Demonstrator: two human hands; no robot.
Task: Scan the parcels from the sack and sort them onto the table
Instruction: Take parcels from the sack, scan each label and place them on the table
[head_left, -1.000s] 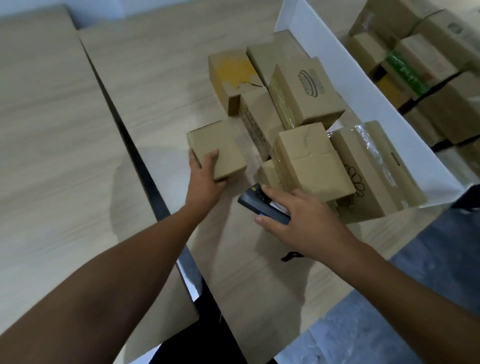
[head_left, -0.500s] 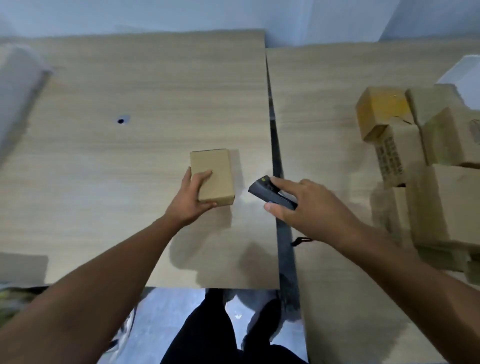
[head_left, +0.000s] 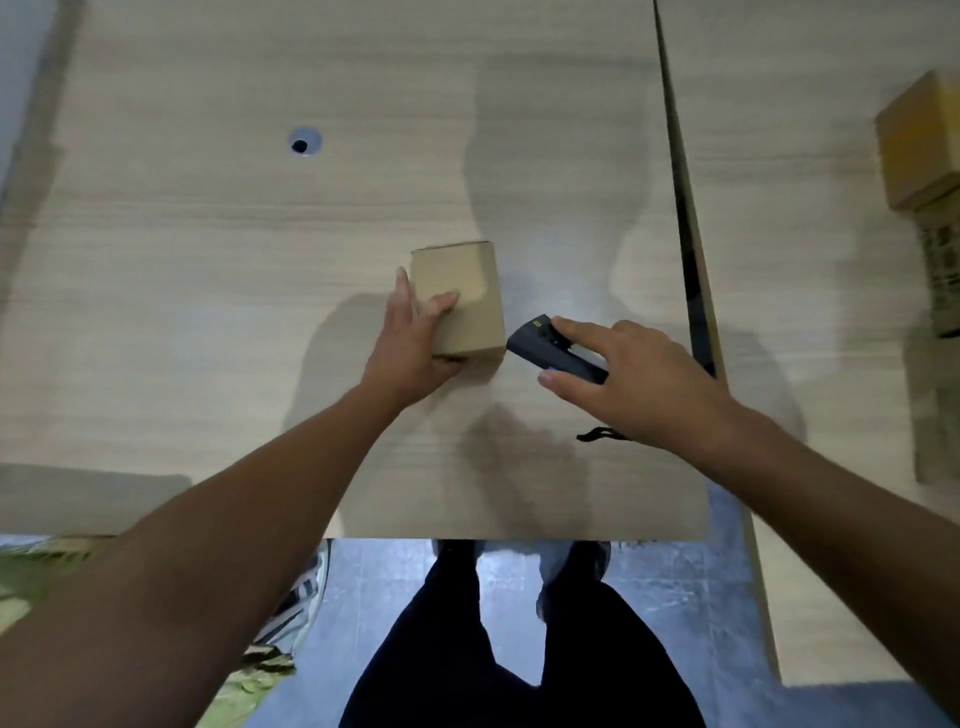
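Two wooden tables stand side by side, a dark gap between them. On the left table (head_left: 208, 260), right of a small round hole (head_left: 300, 146), the left hand (head_left: 410, 348) grips a plain cardboard parcel (head_left: 465, 296) at its near left corner, thumb on the top face (whether the box rests on the wood is unclear). Just right of it, the right hand (head_left: 634, 379) holds a dark handheld scanner (head_left: 540, 345), its tip almost at the parcel's near right corner. More cardboard boxes (head_left: 919, 145) sit on the right table (head_left: 805, 208).

Matt brown cardboard parcel (head_left: 460, 296), dark plastic scanner (head_left: 550, 353), smooth matt pale wood-grain table (head_left: 208, 234)
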